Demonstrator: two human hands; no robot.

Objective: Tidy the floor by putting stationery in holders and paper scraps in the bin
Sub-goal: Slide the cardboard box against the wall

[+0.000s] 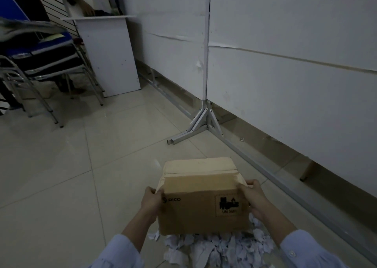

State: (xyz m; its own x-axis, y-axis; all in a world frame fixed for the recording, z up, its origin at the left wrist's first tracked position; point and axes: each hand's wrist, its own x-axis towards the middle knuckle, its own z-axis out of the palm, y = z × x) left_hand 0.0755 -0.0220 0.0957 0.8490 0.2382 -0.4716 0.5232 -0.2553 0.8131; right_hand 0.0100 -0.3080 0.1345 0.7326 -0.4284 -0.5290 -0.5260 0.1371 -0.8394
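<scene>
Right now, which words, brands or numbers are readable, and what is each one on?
"PICO": near face of the cardboard box, by the left hand.
"UN 3481": framed label on the same face, under a black symbol; blurred, so the digits are uncertain.
Nothing else is legible.

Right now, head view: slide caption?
Left hand and right hand grip a PICO cardboard box over torn paper scraps.

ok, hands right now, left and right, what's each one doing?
Left hand: grips the left edge of the cardboard box.
Right hand: grips the box's right edge, fingers curled over the top.
</scene>
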